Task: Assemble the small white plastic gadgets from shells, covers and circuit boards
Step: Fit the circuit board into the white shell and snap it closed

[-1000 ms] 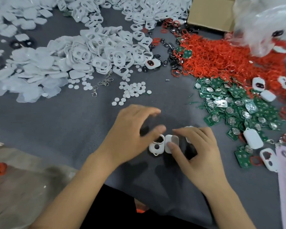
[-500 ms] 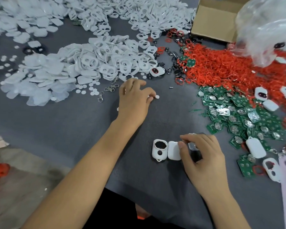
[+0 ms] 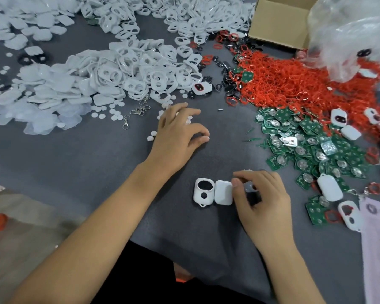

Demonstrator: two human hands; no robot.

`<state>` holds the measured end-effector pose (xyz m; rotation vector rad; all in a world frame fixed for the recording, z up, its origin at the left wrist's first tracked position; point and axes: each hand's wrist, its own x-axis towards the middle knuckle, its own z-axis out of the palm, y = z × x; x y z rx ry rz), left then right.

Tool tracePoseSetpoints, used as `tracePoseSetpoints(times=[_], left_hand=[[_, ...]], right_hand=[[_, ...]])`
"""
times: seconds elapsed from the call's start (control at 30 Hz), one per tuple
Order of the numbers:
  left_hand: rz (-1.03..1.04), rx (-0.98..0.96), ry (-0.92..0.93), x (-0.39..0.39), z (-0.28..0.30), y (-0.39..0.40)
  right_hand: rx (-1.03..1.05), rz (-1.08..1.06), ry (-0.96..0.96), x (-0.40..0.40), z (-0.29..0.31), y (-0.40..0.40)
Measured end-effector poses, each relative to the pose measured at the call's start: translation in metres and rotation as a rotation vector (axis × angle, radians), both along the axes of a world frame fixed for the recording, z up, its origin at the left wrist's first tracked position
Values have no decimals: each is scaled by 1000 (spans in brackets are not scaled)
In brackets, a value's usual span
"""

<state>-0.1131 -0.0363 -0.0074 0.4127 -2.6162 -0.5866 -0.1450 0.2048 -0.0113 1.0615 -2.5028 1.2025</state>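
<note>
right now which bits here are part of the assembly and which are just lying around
In the job: holed shell; plain cover; circuit boards; small white discs by left hand; right hand.

Lying about: cardboard box; plastic bag; metal clasps.

I see everything through one wide-angle camera on my head, tilted forward and down over the grey table [image 3: 64, 163]. It sits close: my forearms enter from the bottom edge, and my left hand [image 3: 176, 134] and right hand [image 3: 261, 198] fill the middle. Taking the cardboard box [image 3: 279, 23] as landmark, it marks the far top right of the view. Everything else lies nearer me, below or left of it. The lens bends the edges, and the plastic bag [image 3: 355, 38] just right of the box looks blurred, perhaps from head motion. There is no second view to overlap.
</note>
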Motion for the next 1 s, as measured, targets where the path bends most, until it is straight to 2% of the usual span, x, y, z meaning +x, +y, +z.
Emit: tracePoseSetpoints(times=[0.13,0.27,0.47,0.63,0.8,1.0], left_hand=[[-203,58,28,22,-3,11],[-208,97,9,46,-5,14],[-210,48,53,67,-10,22],[-164,111,14,67,-1,27],[-132,81,24,61,1,29],[-106,103,-3,34,5,33]], right_hand=[[-17,-18,-16,1,0,1],[-31,-53,-49,3,0,2],[-47,-88,-114,5,2,1],[-69,-217,-164,4,7,2],[81,-444,-150,-11,5,11],[256,-542,-20,-15,5,10]])
